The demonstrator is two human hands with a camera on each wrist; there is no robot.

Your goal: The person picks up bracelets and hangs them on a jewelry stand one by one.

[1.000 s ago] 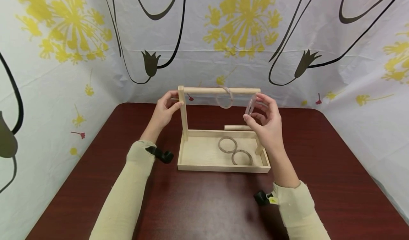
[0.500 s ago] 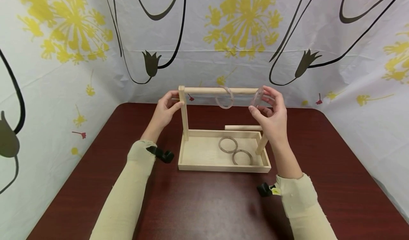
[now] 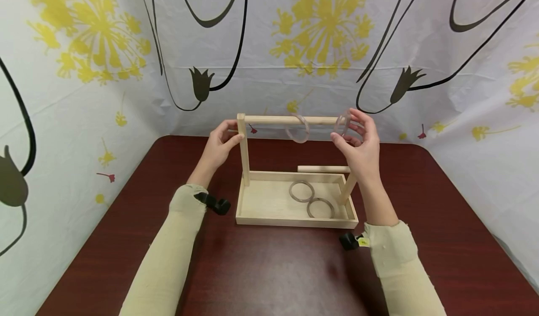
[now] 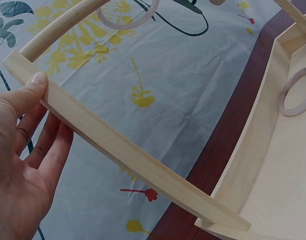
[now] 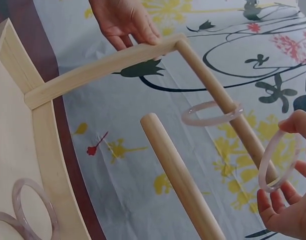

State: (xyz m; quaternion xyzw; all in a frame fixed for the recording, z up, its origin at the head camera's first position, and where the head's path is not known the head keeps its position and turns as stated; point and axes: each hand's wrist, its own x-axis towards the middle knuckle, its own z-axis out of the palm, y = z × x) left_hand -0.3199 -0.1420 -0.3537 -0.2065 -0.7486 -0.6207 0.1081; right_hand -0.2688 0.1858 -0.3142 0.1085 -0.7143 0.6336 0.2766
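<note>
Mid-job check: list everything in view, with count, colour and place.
Table: 1, dark red, across foreground
Wooden tray: 1, beige, on the table
Posts: 2, beige, at the tray's ends
Upper bar: 1, beige, at left post's top
Lower bar: 1, beige, by the right post
Tray rings: 2, pinkish grey, inside the tray
Hanging ring: 1, pinkish grey, around the upper bar
Held ring: 1, pinkish grey, at upper bar's free end
Sheeting: count unclear, printed white, behind the table
Wrist cameras: 2, black, one per wrist
Sleeves: 2, pale yellow, both arms
Left hand: 1, holding the left post
Right hand: 1, pinching the held ring
</note>
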